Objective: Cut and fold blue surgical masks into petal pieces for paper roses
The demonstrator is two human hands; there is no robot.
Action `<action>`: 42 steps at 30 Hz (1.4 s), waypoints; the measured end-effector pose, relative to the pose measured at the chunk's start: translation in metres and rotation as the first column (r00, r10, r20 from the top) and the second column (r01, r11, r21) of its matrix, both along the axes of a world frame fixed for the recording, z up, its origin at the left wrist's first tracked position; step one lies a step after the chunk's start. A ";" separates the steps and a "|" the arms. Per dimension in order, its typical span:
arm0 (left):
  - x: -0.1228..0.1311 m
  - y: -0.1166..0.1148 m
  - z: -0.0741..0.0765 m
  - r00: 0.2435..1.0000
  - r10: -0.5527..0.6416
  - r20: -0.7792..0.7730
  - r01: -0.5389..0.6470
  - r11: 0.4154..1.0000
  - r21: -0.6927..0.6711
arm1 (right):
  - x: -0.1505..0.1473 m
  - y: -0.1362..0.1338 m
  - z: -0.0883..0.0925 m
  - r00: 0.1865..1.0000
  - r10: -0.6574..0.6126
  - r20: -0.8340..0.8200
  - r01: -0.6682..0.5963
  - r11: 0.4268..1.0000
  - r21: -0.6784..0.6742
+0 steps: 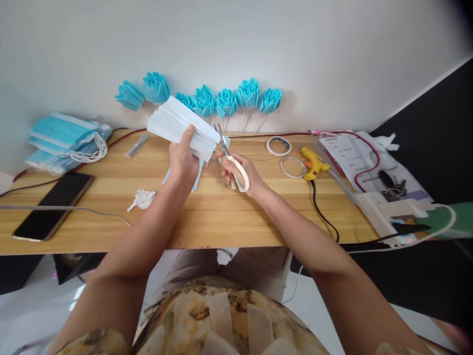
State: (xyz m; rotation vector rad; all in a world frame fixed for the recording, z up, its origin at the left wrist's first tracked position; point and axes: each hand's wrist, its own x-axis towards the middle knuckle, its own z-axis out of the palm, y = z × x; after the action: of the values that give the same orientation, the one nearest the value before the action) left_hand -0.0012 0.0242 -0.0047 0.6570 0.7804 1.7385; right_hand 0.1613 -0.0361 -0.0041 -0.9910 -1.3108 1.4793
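Observation:
My left hand [184, 155] grips a pale, pleated face mask [181, 125] above the table, thumb pressed on top of its folds. In my right hand [240, 170] are white-handled scissors [240, 172], their blades pointing up and away at the mask's right edge. Whether the blades have the mask between them I cannot make out. Beneath my hands lie light blue strips [198, 175], partly hidden by the left hand. A small pile of white scraps [142, 199] sits left of my left forearm.
Blue flowers [226, 102] on sticks lean along the wall. Stacked masks [62, 138] and a phone [53, 206] lie left. At right are tape rolls [279, 146], a yellow glue gun [313, 162] with its cord, papers [369, 162] and a power strip [377, 217].

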 end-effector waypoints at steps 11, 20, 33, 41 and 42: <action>-0.033 0.018 0.006 0.987 0.025 -0.157 -0.019 0.999 0.037 | 0.055 0.024 0.016 0.934 0.354 -0.055 -0.329 0.909 0.257; 0.018 -0.031 0.010 0.875 -0.288 -0.389 0.282 0.957 -0.075 | 0.033 0.018 0.020 0.992 -0.099 0.076 0.073 0.955 0.288; 0.011 -0.017 -0.003 0.853 -0.302 -0.426 0.334 0.942 0.001 | 0.035 0.017 0.019 0.944 -0.314 0.098 0.276 0.919 0.282; 0.004 -0.015 0.006 0.914 -0.278 -0.295 0.300 0.953 0.029 | 0.042 0.023 0.019 0.915 -0.404 0.005 0.381 0.866 0.324; 0.003 -0.016 0.008 0.911 -0.298 -0.285 0.321 0.947 0.035 | 0.042 0.023 0.020 0.915 -0.403 -0.005 0.381 0.861 0.336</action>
State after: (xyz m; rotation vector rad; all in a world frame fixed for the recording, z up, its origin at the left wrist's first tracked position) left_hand 0.0022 0.0077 0.0038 1.0386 0.7505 1.4084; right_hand 0.2030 -0.0136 0.0156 -1.0146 -1.2589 0.8880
